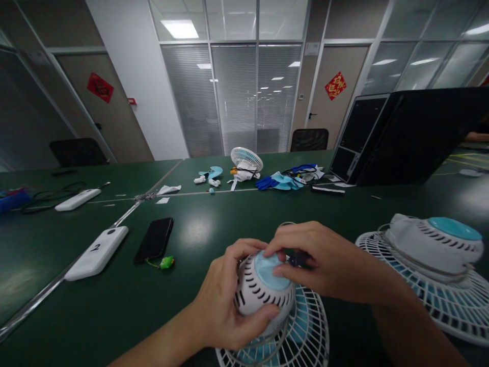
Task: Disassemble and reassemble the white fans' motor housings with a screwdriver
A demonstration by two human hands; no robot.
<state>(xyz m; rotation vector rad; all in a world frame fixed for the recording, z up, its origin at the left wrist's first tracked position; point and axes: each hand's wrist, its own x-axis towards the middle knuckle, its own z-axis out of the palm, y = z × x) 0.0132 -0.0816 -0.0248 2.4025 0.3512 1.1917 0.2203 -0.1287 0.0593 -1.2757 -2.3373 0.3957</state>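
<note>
In front of me a small white fan (311,326) lies face down, its round grille on the table and its slotted white housing upward. My left hand (229,300) is wrapped round that housing from the left, thumb in front. A light blue cap (272,271) tops the housing. My right hand (321,260) reaches over from the right, thumb and index fingertips touching the cap. A small dark purple object (298,258) shows between its curled fingers; its kind is mostly hidden.
To the right lies a second face-down fan (439,250). A black phone (154,239) with a green charm and a white power bank (97,253) are on the left. Farther back are another fan (246,164), blue gloves (280,180) and a large black case (412,137).
</note>
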